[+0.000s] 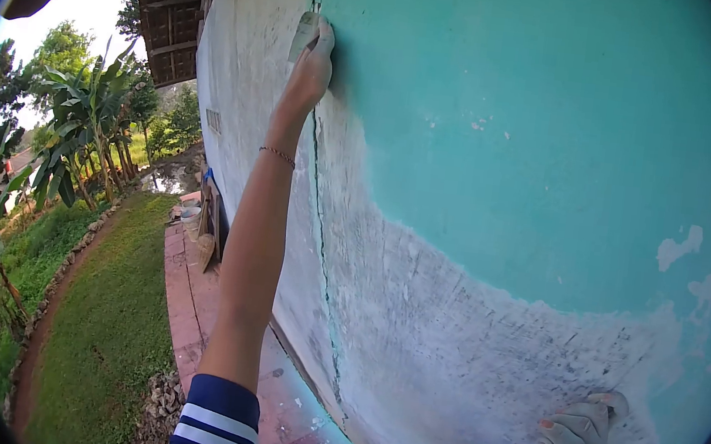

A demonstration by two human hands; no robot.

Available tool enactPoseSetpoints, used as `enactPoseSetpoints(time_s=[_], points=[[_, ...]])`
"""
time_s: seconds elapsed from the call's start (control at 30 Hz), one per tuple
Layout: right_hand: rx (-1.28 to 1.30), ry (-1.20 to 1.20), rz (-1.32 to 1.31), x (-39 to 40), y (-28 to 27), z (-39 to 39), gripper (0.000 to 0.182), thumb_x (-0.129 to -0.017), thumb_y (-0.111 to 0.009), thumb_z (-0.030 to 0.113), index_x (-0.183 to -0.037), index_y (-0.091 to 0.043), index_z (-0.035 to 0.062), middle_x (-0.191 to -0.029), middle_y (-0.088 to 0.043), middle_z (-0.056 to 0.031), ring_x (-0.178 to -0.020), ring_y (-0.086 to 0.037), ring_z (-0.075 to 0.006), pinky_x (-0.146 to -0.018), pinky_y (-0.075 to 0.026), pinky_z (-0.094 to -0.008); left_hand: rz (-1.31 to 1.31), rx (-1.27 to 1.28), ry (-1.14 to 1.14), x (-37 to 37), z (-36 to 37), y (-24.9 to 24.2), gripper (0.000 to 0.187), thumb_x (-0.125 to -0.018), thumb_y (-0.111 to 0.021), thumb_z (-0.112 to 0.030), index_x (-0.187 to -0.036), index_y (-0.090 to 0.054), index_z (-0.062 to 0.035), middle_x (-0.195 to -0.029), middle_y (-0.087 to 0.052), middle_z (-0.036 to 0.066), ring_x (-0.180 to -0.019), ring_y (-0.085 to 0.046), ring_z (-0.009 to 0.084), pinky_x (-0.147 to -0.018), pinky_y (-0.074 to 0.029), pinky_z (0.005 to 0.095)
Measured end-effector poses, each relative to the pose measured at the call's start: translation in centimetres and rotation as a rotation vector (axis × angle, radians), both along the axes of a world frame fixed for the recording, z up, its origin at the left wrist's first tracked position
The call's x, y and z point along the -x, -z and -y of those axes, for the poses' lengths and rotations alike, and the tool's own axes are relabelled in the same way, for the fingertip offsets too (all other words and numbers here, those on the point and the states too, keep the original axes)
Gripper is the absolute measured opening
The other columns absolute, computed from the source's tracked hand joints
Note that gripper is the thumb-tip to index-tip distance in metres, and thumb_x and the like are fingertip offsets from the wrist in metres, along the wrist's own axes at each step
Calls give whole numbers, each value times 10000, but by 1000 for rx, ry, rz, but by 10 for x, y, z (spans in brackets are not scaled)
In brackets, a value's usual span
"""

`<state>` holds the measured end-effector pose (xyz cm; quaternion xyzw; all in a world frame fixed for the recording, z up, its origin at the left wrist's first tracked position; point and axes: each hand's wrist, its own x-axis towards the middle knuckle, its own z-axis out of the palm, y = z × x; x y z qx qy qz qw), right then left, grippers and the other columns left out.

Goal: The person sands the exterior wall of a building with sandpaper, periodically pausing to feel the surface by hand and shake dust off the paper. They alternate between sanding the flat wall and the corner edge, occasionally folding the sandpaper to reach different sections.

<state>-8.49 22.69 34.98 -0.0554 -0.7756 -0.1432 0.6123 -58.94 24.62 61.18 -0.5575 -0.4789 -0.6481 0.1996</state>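
Observation:
My left hand (319,58) is raised high against the wall, fingers closed on a flat grey-green piece (303,37) whose exact kind I cannot make out. It presses at a long dark crack (320,227) that runs down the wall. Low on the right, my right hand (572,440) is coated in pale dust, its fingers curled against a scraped whitish patch (464,348). Anything inside those fingers is hidden. Around the patch the wall keeps its turquoise paint (538,155), with small chips.
Along the wall's foot runs a reddish tiled walkway (188,308), with a white bucket (190,217) and boards leaning farther back. Left of it lie loose stones (163,406), grass (103,325) and banana plants (91,122). A tiled roof edge (168,16) overhangs.

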Motion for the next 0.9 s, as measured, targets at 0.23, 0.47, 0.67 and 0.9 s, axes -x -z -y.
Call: enactPoseSetpoints(time_s=[0.23,0.47,0.67,0.9], points=[[12,22,-44,5,3,1,122,-900,-582,250,-896,-631,138,-666,-585,6,-628,-510,-199,-899,-372,-513,-26,60,45,-33,8,138,690,-1106,-354,-455,-1550,-317,72,-1603,-367,184,-1499,-305,248,-1229,-207,324],[-20,29,-25,3,4,-3,120,-900,-582,246,-906,-632,137,-668,-592,10,-629,-508,-200,-908,-368,-516,4,17,7,6,2,11,697,-1102,-355,-466,-1548,-326,69,-1582,-391,189,-1476,-329,255,-1219,-224,328],[-9,-7,-54,5,6,-2,122,-899,-582,248,-896,-628,135,-661,-587,10,-629,-508,-197,-905,-369,-513,-22,76,51,-35,3,156,704,-1098,-356,-476,-1545,-333,67,-1564,-411,194,-1457,-350,260,-1211,-238,331],[2,9,-44,7,2,2,107,-899,-582,240,-889,-622,142,-670,-596,13,-632,-510,-197,-888,-374,-517,3,18,6,4,0,-1,711,-1094,-356,-487,-1542,-342,65,-1543,-434,199,-1435,-374,266,-1201,-255,335]])
